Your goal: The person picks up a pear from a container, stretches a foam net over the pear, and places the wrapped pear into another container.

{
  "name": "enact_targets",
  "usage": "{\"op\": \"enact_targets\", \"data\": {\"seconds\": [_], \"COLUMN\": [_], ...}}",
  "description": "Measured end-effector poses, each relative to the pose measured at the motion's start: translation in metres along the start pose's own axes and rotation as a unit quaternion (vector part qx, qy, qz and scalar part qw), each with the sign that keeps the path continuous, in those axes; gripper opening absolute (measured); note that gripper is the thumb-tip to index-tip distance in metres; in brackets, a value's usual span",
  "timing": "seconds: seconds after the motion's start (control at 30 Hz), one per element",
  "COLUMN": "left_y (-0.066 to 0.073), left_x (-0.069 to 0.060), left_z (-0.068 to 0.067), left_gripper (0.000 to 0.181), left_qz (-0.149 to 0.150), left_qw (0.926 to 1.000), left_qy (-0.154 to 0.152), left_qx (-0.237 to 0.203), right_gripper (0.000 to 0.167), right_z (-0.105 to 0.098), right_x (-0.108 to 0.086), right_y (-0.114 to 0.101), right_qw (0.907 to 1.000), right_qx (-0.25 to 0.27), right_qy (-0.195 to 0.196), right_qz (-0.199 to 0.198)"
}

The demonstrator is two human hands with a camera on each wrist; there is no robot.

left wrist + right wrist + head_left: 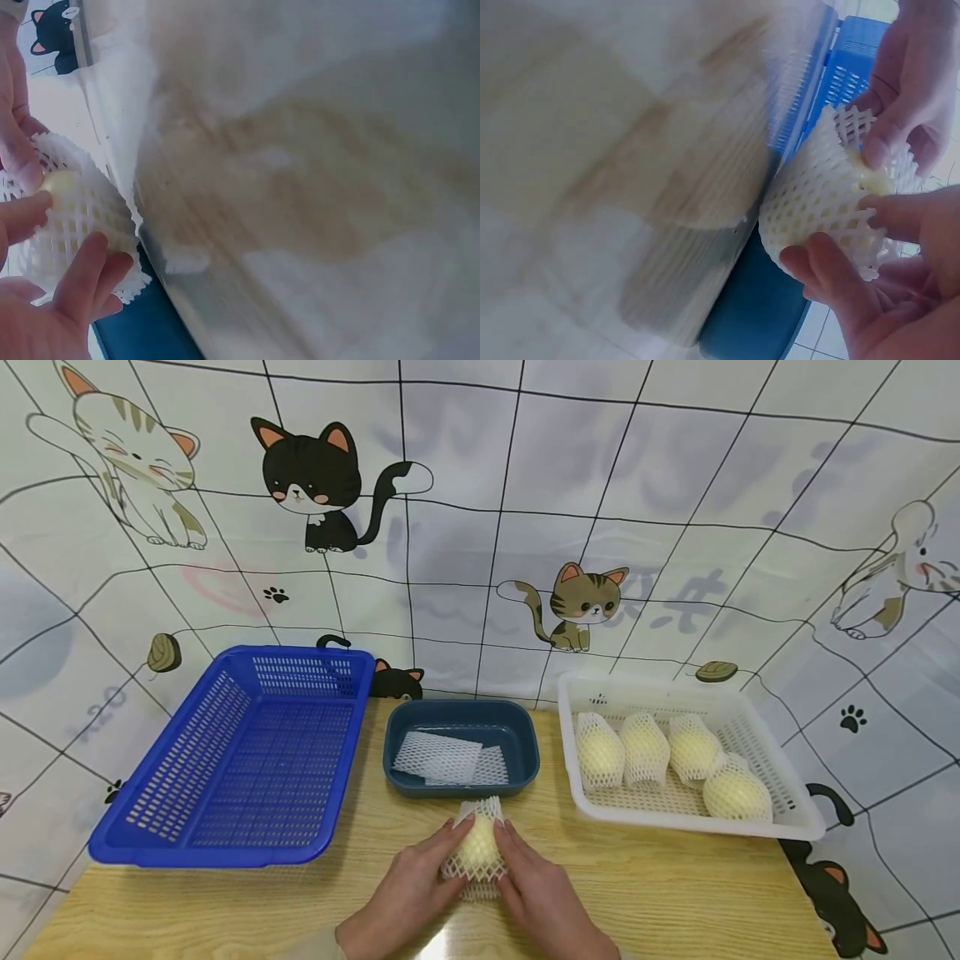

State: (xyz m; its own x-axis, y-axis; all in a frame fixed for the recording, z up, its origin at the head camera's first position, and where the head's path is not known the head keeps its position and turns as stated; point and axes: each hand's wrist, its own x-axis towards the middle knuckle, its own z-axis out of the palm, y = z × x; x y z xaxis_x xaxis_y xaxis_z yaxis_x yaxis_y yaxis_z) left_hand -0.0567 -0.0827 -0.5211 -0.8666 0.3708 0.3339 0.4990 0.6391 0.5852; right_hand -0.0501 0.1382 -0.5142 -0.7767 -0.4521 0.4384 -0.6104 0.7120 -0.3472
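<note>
A pale yellow round fruit (480,853), its exact kind not clear, sits in a white foam net sleeve (802,199) above the front middle of the table. From one side my left hand (408,887) holds it, thumb and fingers around the net. Opposite, my right hand (546,893) grips the same netted fruit with its fingertips. Both wrist views show the fruit's bare skin at the sleeve's open end, with a thumb at the net's edge. Just behind the hands, flat foam net sleeves (438,758) lie in a dark teal tray (462,791).
On the left stands a blue perforated basket (210,858) with nothing in it. To the right, a white basket (682,823) contains several netted fruits (645,750). Wooden tabletop (675,893) spreads beneath everything. A cat-print sheet (465,543) hangs behind.
</note>
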Motion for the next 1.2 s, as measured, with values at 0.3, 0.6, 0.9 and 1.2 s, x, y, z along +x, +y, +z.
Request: {"op": "enact_targets", "data": {"seconds": [0.3,0.6,0.9,1.2], "left_y": [0.004,0.002,-0.001,0.005], "left_x": [0.0,-0.005,0.001,0.004], "left_z": [-0.002,-0.015,-0.027,-0.026], "left_gripper": [0.071,0.105,0.088,0.077], "left_qz": [0.006,-0.05,-0.195,-0.273], "left_qw": [0.9978,0.9932,0.8789,0.7841], "left_qy": [0.03,-0.097,-0.149,-0.13], "left_qx": [0.059,-0.039,-0.409,-0.542], "right_gripper": [0.055,0.073,0.086,0.078], "right_z": [0.001,-0.013,-0.027,-0.018], "right_x": [0.002,0.002,0.004,0.021], "right_y": [-0.003,-0.004,0.009,0.009], "right_qw": [0.9962,0.9929,0.8856,0.7903], "right_qx": [-0.056,0.019,0.346,0.477], "right_qy": [0.065,-0.088,-0.154,-0.131], "right_qz": [-0.016,0.078,0.268,0.362]}}
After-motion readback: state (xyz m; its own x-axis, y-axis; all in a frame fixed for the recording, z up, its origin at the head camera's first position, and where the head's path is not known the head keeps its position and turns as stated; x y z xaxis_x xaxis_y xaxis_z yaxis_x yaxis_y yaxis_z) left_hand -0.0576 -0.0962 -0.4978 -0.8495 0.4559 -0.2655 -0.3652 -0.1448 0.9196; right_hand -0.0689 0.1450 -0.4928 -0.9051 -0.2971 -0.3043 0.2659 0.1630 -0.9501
